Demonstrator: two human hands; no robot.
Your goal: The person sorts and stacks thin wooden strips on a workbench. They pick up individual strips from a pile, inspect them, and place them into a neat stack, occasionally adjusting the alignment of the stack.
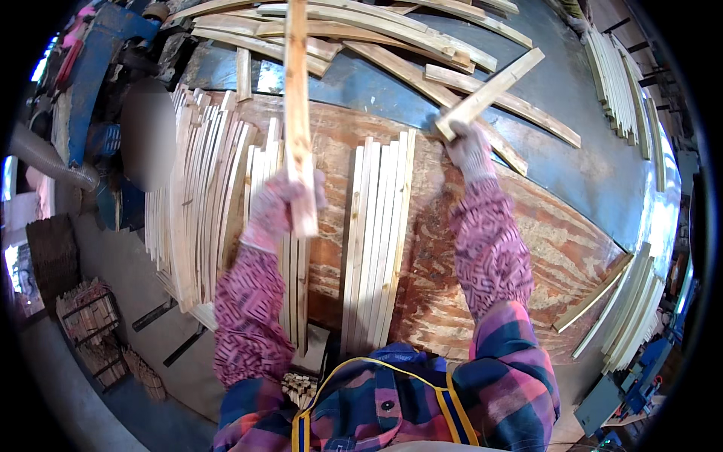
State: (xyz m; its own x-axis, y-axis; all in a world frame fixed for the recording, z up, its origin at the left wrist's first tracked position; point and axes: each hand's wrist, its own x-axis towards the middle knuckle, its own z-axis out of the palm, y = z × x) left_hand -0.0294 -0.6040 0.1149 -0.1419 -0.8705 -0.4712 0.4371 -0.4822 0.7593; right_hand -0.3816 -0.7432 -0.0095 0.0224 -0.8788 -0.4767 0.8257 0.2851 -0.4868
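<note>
My gloved left hand (273,209) is closed around the near end of a long wooden strip (298,105), which points away from me over the table. Farther to the right, my gloved right hand (471,151) grips the near end of a second wooden strip (498,87), slanting up to the right across loose strips. Between my arms, a row of wooden strips (373,241) lies side by side on the worn plywood board (437,279). More strips (294,294) lie under and beside my left forearm.
Loose wooden strips (392,30) lie crisscrossed on the blue tabletop (580,98) at the far side. Closely stacked strips (199,203) fill the left edge. Bundles (629,309) rest at the right. Blue machinery (98,68) stands at far left, and bundled wood (90,324) sits on the floor.
</note>
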